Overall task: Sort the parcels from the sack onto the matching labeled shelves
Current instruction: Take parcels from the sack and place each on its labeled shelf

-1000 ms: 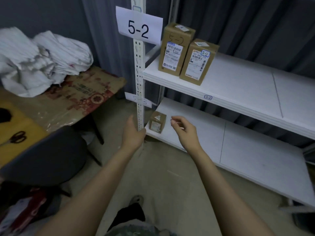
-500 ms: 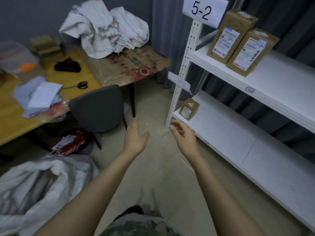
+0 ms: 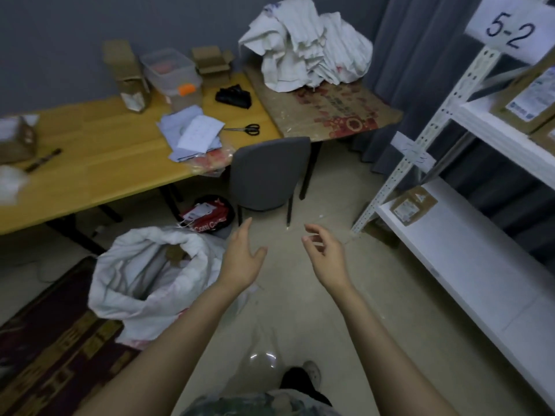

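My left hand [image 3: 241,259] and right hand [image 3: 326,259] hovered empty, fingers loosely apart, beside the sack [image 3: 141,283]; I judged the next move was reaching in for the brown parcel [image 3: 175,254] showing inside.

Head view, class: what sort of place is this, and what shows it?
Probably a parcel-sorting room: a white shelving rack with a 5-2 sign, a labelled cardboard parcel on its lower shelf, and an open sack on the floor.
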